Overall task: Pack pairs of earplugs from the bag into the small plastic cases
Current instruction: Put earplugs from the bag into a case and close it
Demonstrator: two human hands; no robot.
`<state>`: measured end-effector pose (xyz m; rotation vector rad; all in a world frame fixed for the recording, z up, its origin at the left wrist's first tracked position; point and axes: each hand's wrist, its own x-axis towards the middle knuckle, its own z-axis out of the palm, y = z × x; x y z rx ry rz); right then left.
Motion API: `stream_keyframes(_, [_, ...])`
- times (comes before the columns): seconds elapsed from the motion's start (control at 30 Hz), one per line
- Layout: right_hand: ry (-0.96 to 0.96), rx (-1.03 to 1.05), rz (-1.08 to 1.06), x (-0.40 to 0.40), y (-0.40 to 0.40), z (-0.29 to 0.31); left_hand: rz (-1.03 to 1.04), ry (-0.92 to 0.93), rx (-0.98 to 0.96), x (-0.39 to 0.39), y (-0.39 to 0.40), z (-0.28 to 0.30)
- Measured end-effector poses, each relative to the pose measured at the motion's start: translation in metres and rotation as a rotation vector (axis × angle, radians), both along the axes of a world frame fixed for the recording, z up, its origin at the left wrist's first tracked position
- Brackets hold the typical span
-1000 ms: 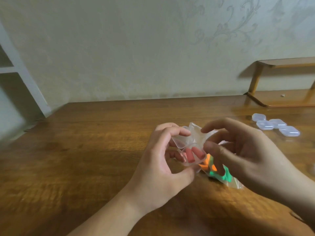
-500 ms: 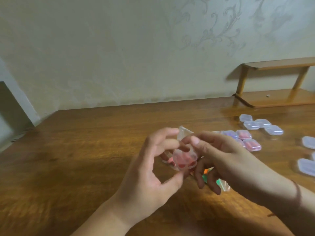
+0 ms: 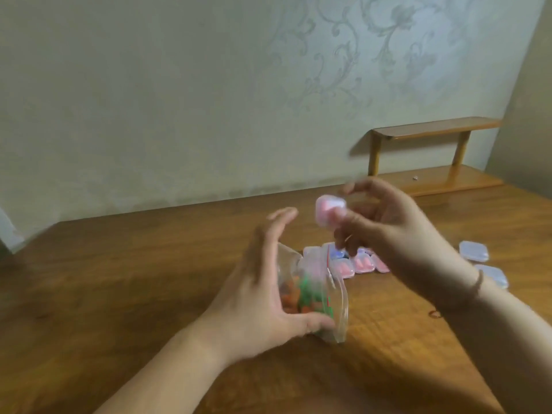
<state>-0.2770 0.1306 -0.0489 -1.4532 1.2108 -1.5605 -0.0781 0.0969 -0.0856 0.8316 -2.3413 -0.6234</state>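
Note:
My right hand [image 3: 385,222] pinches a small clear plastic case [image 3: 330,215] with pink earplugs inside, lifted above the table. My left hand [image 3: 263,282] is spread with relaxed fingers around the left side of a clear zip bag [image 3: 322,297] holding orange and green earplugs; its thumb lies by the bag's lower edge. The bag rests on the wooden table [image 3: 134,279]. Behind the bag sit several filled cases [image 3: 363,264] with pink and blue earplugs, partly hidden by my right hand.
Empty clear cases [image 3: 473,251] lie at the right of the table, another [image 3: 493,276] beside my right wrist. A small wooden shelf [image 3: 433,153] stands at the back right against the patterned wall.
The case has been closed and my right hand has lifted it up and to the right. My left hand let go of it and dropped to the bag.

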Motion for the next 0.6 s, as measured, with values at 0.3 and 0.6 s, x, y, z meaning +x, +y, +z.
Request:
stream_keyframes(0.3, [0.477,0.349,-0.158,-0.044,-0.018,-0.014,0.031,-0.544,-0.168,-0.004,-0.023,-0.009])
stream_keyframes(0.6, [0.658,0.555,0.055,0.006,-0.022,-0.042,0.197,-0.525,0.113,0.077,-0.036,-0.008])
